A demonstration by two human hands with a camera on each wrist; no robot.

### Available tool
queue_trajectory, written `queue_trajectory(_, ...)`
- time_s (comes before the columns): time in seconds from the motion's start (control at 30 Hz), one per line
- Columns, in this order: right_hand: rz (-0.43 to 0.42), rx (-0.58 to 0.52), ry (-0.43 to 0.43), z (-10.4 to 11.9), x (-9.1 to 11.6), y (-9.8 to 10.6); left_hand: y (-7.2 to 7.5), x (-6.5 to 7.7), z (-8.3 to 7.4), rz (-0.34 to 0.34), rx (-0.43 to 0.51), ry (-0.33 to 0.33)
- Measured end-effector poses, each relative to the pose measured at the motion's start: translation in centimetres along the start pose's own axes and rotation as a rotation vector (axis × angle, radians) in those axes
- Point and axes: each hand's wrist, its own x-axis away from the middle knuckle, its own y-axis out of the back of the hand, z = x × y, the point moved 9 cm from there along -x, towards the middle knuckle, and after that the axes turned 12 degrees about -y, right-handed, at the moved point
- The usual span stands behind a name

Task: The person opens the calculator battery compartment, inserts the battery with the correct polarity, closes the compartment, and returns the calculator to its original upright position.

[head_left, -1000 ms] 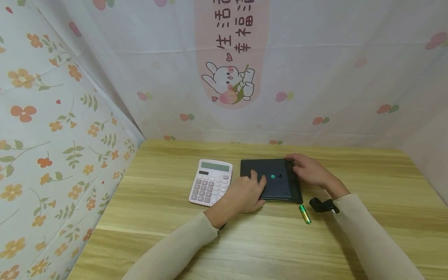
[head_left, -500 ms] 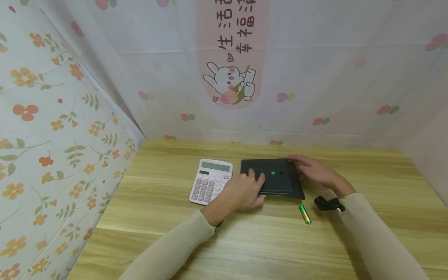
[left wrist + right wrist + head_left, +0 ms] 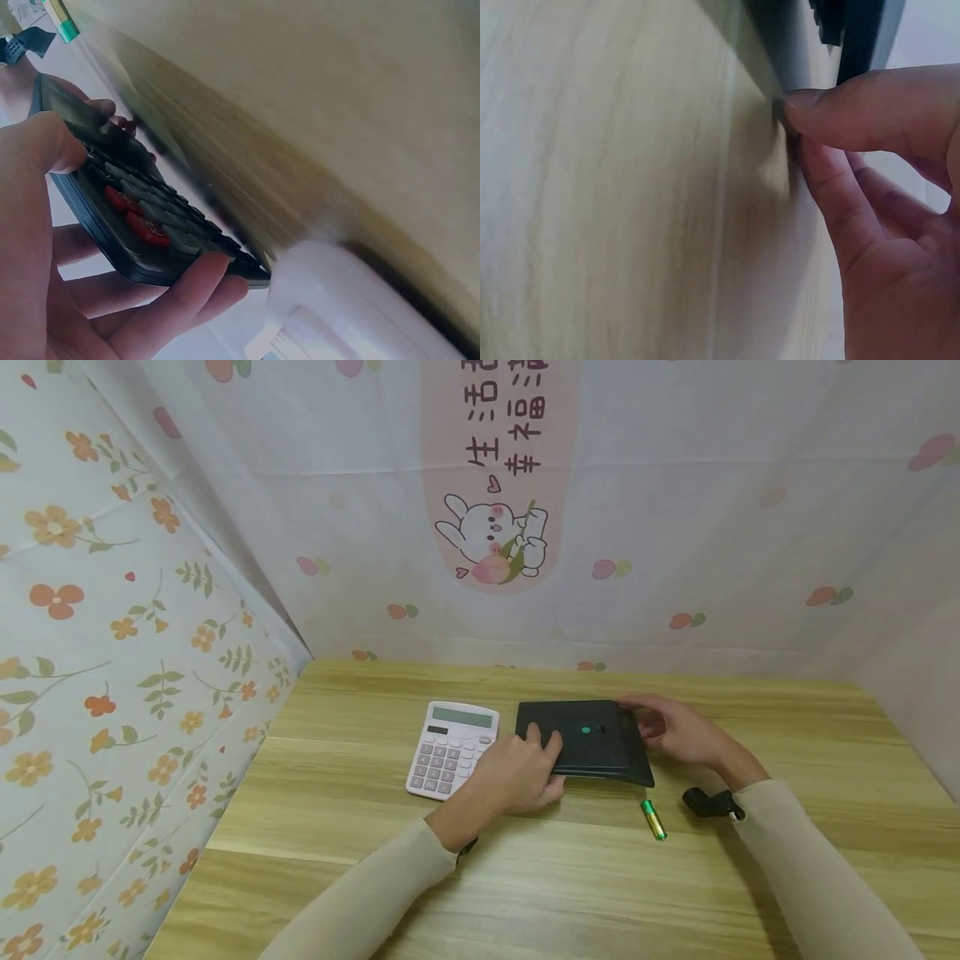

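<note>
A black calculator (image 3: 581,747) is tilted face down, its back with a green dot turned up in the head view. The left wrist view shows its dark display, grey keys and two red keys. My left hand (image 3: 521,772) grips its left part, fingers on the back and thumb on the key side. At its far right corner is my right hand (image 3: 678,731), fingers bent, thumb and index finger (image 3: 832,172) brought together at the edge. What lies between those fingertips is blurred. A green and gold battery (image 3: 653,819) lies on the table near the calculator's right corner.
A white calculator (image 3: 442,747) lies face up to the left, partly behind my left hand. The wooden table (image 3: 315,827) meets a printed cloth (image 3: 675,527) at the back and a floral cloth (image 3: 112,735) at the left.
The black calculator's near edge has risen, so it tilts more. My right hand has shifted slightly right with its fingers more bent. The battery has stayed in place.
</note>
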Motion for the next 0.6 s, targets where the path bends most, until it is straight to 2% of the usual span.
queue_trajectory(0.2, -0.036, 0.054, 0.021, 0.0, 0.3, 0.1, 0.0, 0.3, 0.0, -0.029, -0.011, 0.014)
queue_trajectory(0.3, -0.045, 0.055, 0.023, 0.0, 0.6, 0.3, 0.0, 0.5, 0.0, -0.018, -0.001, 0.033)
queue_trajectory(0.6, -0.112, 0.052, 0.027, -0.3, 1.5, 1.4, 0.4, 1.3, 0.5, -0.015, 0.137, 0.101)
